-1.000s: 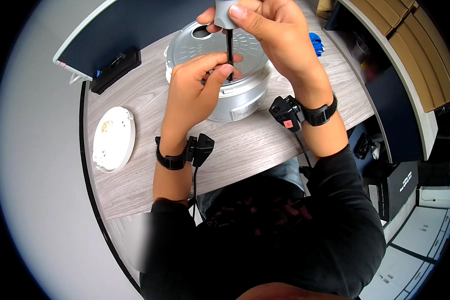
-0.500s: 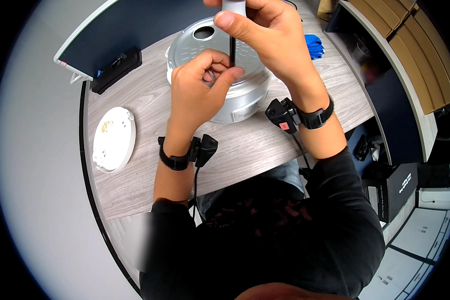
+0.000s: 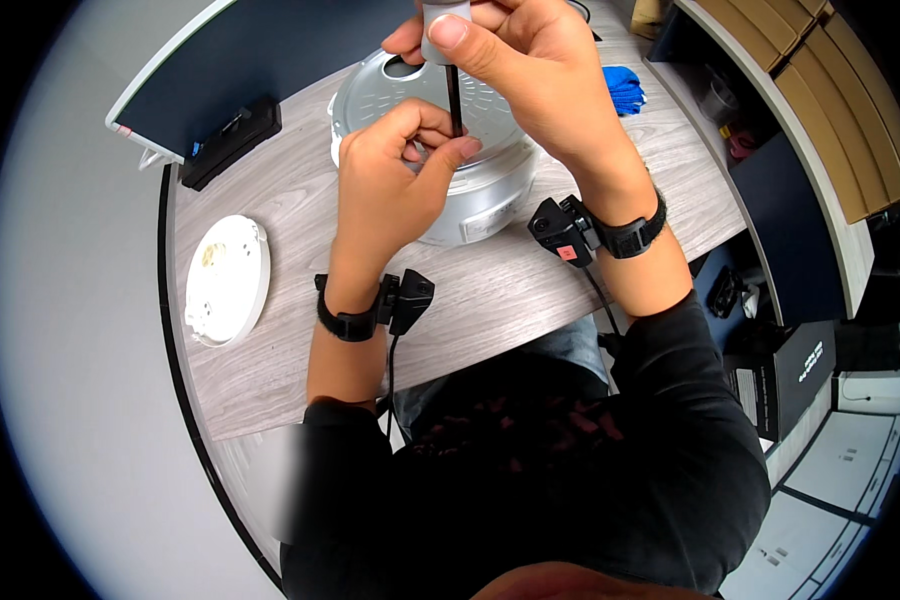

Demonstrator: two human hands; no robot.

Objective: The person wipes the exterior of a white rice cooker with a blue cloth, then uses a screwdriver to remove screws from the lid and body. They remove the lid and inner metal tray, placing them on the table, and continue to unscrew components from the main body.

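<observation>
A round, silver, metal-looking machine (image 3: 482, 190) shaped like a pot sits on the grey wood-patterned desk (image 3: 290, 210). Its flat upper side has thin slots and a dark round hole. A long black screwdriver with a light grey handle (image 3: 453, 88) stands almost straight up over its near edge, tip hidden.

There are two hands (image 3: 390, 180) (image 3: 550, 85), one screwdriver (image 3: 454, 95), one silver housing (image 3: 485, 205), one white disc (image 3: 230, 285) (and two wristbands (image 3: 348, 326) (image 3: 633, 240)).

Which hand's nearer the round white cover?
Left. The left hand is beyond the round white cover, to its right; the right hand, gripping the screwdriver, is farther right.
</observation>
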